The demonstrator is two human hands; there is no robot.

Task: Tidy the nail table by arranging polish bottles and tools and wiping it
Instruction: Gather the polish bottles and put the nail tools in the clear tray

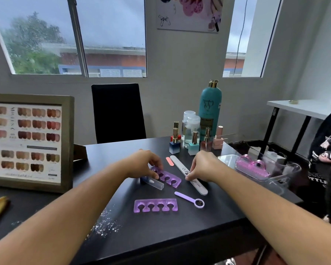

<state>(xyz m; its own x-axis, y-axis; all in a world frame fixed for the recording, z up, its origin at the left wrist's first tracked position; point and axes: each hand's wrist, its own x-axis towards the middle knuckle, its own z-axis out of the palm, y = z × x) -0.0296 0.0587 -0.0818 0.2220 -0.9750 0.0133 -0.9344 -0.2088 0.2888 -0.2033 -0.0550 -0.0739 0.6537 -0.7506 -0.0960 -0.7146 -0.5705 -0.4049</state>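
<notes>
while both hands are held over the black table (180, 230) | left hand (144, 163): fingers curled, upper purple toe separator (167, 176) pinched at its far end | right hand (204, 165): long grey nail file (198, 185) pinched mid-length | second toe separator (155, 205) laid flat nearer the front edge | polish bottles (174, 147) grouped behind

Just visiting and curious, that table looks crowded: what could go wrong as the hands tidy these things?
The right hand pinches the grey nail file, whose far end lies near the polish bottles; swinging it might topple one. Loose glitter lies by the left forearm, which might smear it.
</notes>
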